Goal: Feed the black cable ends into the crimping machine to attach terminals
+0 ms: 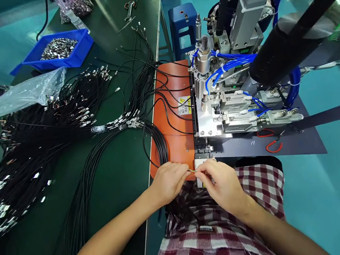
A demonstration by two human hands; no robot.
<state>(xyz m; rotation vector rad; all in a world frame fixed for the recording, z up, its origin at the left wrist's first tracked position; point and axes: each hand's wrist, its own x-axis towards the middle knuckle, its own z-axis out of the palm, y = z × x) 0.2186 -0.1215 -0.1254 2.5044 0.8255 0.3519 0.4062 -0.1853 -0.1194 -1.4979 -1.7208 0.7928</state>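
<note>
My left hand and my right hand meet just in front of my checked shirt, at the near edge of an orange plate. Both are closed in a pinch on the end of a thin black wire, whose bare tip bridges the small gap between them. A bundle of black wires loops over the orange plate toward my left hand. Right behind my hands stands a small metal machine with blue tubes.
A green bench holds heaps of black wires with metal end pieces, a clear plastic bag and a blue bin of metal parts. A blue stool stands behind the machine. A black bar crosses at the right.
</note>
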